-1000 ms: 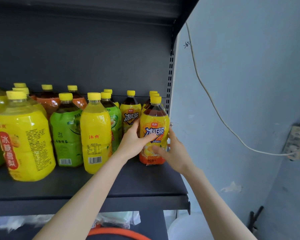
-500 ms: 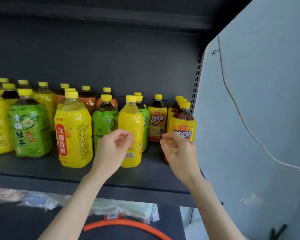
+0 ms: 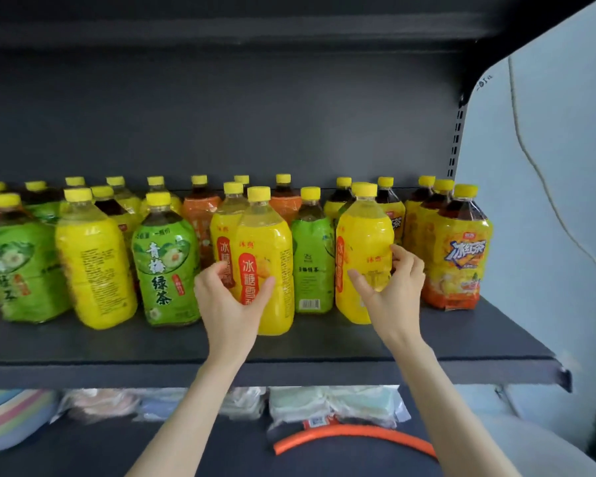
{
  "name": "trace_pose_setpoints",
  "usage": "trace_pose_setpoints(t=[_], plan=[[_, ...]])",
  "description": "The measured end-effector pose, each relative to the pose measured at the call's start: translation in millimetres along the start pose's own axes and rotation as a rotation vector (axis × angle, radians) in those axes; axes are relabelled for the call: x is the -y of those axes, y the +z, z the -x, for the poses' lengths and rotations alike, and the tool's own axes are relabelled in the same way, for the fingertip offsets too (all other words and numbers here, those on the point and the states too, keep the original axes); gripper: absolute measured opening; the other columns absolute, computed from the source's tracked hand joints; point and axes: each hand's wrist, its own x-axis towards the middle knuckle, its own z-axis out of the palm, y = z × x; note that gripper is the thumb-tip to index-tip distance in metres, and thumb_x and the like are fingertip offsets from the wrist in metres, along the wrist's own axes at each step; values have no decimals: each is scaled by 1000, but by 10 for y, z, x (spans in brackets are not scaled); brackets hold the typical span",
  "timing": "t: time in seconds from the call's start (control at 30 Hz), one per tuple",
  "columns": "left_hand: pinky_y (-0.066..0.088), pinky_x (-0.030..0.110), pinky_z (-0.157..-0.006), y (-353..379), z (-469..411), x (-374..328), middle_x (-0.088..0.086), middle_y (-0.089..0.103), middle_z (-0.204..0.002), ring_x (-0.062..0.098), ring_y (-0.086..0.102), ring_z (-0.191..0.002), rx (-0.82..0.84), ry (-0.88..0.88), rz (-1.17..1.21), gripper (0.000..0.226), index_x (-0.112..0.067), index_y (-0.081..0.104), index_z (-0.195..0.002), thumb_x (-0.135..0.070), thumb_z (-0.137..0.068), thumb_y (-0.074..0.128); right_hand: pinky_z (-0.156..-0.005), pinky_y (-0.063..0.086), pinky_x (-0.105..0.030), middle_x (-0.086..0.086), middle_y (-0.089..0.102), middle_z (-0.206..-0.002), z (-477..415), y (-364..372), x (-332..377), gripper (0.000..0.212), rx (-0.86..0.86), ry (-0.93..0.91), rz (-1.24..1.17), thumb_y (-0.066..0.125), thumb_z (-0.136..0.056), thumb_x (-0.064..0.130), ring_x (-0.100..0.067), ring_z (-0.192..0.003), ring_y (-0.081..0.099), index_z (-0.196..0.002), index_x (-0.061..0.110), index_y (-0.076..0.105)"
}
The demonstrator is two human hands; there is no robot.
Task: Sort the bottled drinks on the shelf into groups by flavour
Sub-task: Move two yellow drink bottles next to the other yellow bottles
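— Yellow stock, item one: the centre yellow bottle (image 3: pixel 272 242)?
— Upright at the front of the grey shelf (image 3: pixel 324 346); left hand (image 3: pixel 229 304) curled round its label.
— Item two: the right yellow bottle (image 3: pixel 362 242)?
— Upright between a green bottle (image 3: pixel 312 259) and an iced-tea bottle (image 3: pixel 461 249); right hand (image 3: pixel 396 294) grips it, thumb opposite fingers.

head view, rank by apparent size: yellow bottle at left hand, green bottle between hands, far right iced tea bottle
1. yellow bottle, nearest the camera
2. iced tea bottle and green bottle: look alike, not ranked
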Motion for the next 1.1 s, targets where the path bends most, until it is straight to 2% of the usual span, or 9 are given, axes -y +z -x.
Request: trace_pose_setpoints(t=[0.1, 0.2, 0.27, 0.4, 0.53, 0.67, 0.8, 1.0, 1.1], plan=[[41, 29, -92, -17, -61, 71, -1, 48, -125, 13, 49, -113, 221, -141, 200, 85, -15, 35, -134, -48, -67, 75, -106, 32, -45, -18, 30, -145, 1, 175, 9, 102, 64, 149, -36, 79, -74, 38, -34, -132, 31, -148, 6, 17], [46, 38, -97, -17, -143, 145, -8, 57, -118, 14, 55, -111, 353, -239, 301, 88, -25, 34, -135, -60, -64, 72, -103, 37, -51, -14, 29, -148, -16, 292, 31, 108, 61, 199, -20, 79, -73, 42, -34, -132, 34, -150, 13, 9], [47, 42, -96, 9, -172, 197, -11, 59, -112, 13, 56, -107, 343, -236, 263, 85, -30, 39, -128, -68, -60, 71, -101, 40, -51, -11, 31, -149, -21, 304, 16, 106, 52, 196, -15, 79, -74, 41, -33, -132, 37, -149, 16, 9], [43, 44, -98, 58, -107, 255, 0, 46, -121, 20, 47, -116, 303, -152, 127, 102, -24, 43, -129, -79, -46, 63, -100, 46, -52, 1, 40, -145, 51, 171, -59, 101, 117, 207, -214, 81, -71, 39, -25, -127, 47, -147, 31, 15], [46, 38, -96, 44, -38, 244, -3, 42, -122, 15, 47, -116, 369, -158, 206, 100, -25, 40, -128, -78, -46, 65, -82, 57, -32, 10, 56, -128, 215, 29, -31, 90, 224, 213, -510, 83, -72, 20, -10, -110, 61, -143, 32, 29], [52, 27, -82, 39, -57, 177, -9, 56, -119, 7, 59, -106, 491, -264, 486, 88, -29, 35, -127, -65, -56, 72, -78, 57, -30, 9, 60, -122, 285, 97, 47, 86, 182, 253, -615, 75, -67, 41, -10, -106, 63, -141, 29, 33], [52, 28, -83, 81, -58, 75, -8, 55, -123, 10, 57, -110, 418, -300, 581, 78, -26, 34, -138, -52, -73, 69, -78, 56, -30, 6, 63, -116, 291, 253, 113, 82, 69, 334, -561, 72, -63, 55, -13, -102, 64, -134, 26, 42], [51, 37, -91, 148, 19, -21, -7, 57, -126, 13, 57, -113, 312, -312, 566, 86, -28, 37, -138, -67, -66, 64, -69, 52, -22, 12, 65, -104, 273, 250, 138, 45, 84, 313, -575, 64, -69, 53, -11, -95, 66, -108, 37, 51], [52, 33, -89, 58, 92, -45, -10, 60, -120, 8, 60, -107, 284, -290, 562, 80, -31, 44, -130, -69, -62, 59, -66, 53, -21, 12, 69, -97, 357, 189, 180, 43, 102, 289, -614, 66, -66, 57, -10, -89, 69, -102, 37, 56]])
